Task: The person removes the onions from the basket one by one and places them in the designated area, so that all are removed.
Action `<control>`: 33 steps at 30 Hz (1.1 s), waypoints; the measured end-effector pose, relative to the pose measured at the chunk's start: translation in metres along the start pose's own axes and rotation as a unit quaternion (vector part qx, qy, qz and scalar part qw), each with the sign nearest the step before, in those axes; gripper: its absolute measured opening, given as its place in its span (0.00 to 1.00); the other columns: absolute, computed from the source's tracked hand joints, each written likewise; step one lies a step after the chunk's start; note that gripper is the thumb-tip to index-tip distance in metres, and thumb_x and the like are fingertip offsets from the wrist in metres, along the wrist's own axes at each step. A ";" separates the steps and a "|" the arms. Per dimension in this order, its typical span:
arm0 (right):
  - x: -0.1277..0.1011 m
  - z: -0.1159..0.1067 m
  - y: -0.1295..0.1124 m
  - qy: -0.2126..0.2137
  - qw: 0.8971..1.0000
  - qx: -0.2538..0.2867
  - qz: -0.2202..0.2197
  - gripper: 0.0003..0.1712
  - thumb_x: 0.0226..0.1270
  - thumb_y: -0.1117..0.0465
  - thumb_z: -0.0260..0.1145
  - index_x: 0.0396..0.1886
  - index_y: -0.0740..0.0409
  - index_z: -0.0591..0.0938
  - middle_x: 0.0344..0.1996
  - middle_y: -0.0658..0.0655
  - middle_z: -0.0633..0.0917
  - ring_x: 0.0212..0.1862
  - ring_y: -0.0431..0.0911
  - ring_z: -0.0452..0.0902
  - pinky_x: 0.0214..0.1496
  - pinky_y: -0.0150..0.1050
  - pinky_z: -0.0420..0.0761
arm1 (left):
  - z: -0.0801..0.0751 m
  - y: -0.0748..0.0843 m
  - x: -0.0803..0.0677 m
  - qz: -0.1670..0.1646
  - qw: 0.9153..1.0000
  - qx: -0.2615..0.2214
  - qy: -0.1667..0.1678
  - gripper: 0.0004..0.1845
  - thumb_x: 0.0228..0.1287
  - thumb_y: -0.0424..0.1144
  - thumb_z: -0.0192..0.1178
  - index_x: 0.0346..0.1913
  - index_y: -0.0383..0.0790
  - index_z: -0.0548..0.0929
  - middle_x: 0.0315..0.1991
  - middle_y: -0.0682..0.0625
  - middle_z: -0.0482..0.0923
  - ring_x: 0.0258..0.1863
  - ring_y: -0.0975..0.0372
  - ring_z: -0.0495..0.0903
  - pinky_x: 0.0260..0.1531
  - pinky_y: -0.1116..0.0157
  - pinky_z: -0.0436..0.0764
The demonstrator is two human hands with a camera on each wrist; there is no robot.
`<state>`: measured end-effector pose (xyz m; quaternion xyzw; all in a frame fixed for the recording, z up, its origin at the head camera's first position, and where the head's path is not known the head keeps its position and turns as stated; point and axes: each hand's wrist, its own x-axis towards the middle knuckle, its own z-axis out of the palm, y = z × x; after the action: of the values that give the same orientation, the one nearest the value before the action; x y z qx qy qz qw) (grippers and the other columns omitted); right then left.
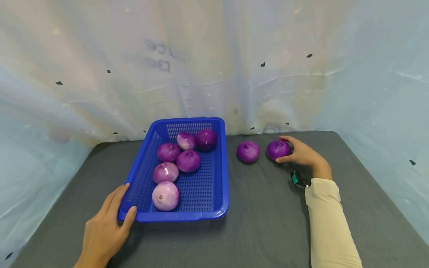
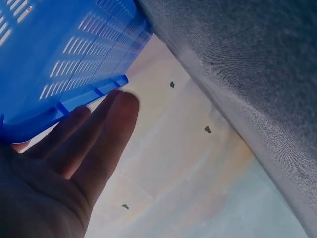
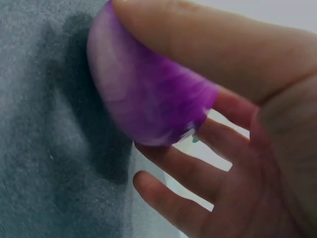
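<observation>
In the head view a blue plastic basket (image 1: 226, 175) holds several red onions (image 1: 188, 161), some deep purple, others paler. My left hand (image 1: 104, 223) is at its near left corner, thumb by the front rim and fingers along the side. The left wrist view has those fingers (image 2: 106, 144) fairly straight, touching the basket's outer rim (image 2: 74, 111). On the right, my right hand (image 1: 299, 152) grips a purple red onion (image 1: 277, 149) between thumb and fingers. Close up, the right wrist view shows this onion (image 3: 143, 89) under the thumb. Another red onion (image 1: 248, 151) sits between it and the basket.
Everything stands on a dark grey table (image 1: 261, 223). Translucent plastic sheeting (image 1: 207, 74) with small dark marks hangs behind the table and at both sides. A dark band with a green piece (image 1: 298, 178) is at the right wrist, below a cream sleeve (image 1: 328, 216).
</observation>
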<state>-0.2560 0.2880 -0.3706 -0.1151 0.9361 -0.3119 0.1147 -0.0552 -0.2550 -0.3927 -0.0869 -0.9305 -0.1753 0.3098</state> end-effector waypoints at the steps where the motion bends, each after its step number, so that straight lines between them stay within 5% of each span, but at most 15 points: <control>1: 0.000 0.000 -0.002 0.004 1.000 -0.004 -0.004 0.60 0.57 0.48 0.76 0.79 0.59 0.51 0.74 0.73 0.56 0.72 0.69 0.58 0.66 0.68 0.67 | 0.000 0.000 -0.001 -0.003 1.000 -0.001 -0.003 0.33 0.62 0.44 0.62 0.71 0.44 0.71 0.60 0.39 0.77 0.40 0.39 0.85 0.21 0.42 0.76; 8: -0.002 -0.004 -0.047 0.055 0.997 -0.033 -0.038 0.63 0.58 0.50 0.76 0.82 0.47 0.43 0.79 0.66 0.41 0.78 0.68 0.42 0.69 0.72 0.58 | -0.003 0.000 0.000 -0.014 1.000 -0.003 -0.024 0.35 0.63 0.43 0.62 0.74 0.44 0.68 0.61 0.37 0.76 0.41 0.39 0.84 0.24 0.40 0.77; 14: -0.014 0.013 -0.129 0.086 0.978 -0.038 -0.188 0.47 0.65 0.51 0.71 0.79 0.49 0.58 0.78 0.58 0.56 0.78 0.57 0.54 0.73 0.62 0.61 | -0.004 0.001 0.002 -0.009 0.999 0.002 -0.032 0.35 0.63 0.42 0.62 0.73 0.44 0.68 0.61 0.38 0.75 0.39 0.40 0.85 0.21 0.41 0.76; 20: -0.029 0.055 -0.198 0.028 0.944 -0.062 -0.323 0.38 0.68 0.45 0.67 0.74 0.45 0.67 0.75 0.50 0.64 0.77 0.48 0.58 0.75 0.52 0.65 | -0.003 0.001 0.002 -0.007 1.000 0.006 -0.029 0.35 0.63 0.42 0.62 0.74 0.45 0.68 0.61 0.39 0.75 0.39 0.40 0.85 0.21 0.42 0.77; 27: -0.036 0.081 -0.226 -0.006 0.917 -0.103 -0.384 0.35 0.68 0.46 0.66 0.72 0.47 0.70 0.73 0.49 0.68 0.75 0.44 0.60 0.76 0.46 0.64 | -0.001 0.002 0.007 -0.005 0.999 0.008 -0.031 0.36 0.63 0.42 0.62 0.74 0.44 0.67 0.62 0.37 0.75 0.41 0.39 0.84 0.26 0.39 0.79; 33: -0.035 0.074 -0.264 -0.056 0.901 -0.088 -0.421 0.33 0.69 0.44 0.65 0.71 0.47 0.72 0.70 0.45 0.72 0.74 0.39 0.62 0.76 0.38 0.63 | 0.000 0.002 -0.002 -0.014 0.999 0.006 -0.030 0.35 0.63 0.42 0.62 0.74 0.44 0.67 0.61 0.38 0.76 0.38 0.40 0.85 0.21 0.42 0.77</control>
<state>-0.1632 0.0514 -0.2627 -0.5260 0.8158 -0.2402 0.0145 -0.0534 -0.2533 -0.3931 -0.0774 -0.9414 -0.1714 0.2801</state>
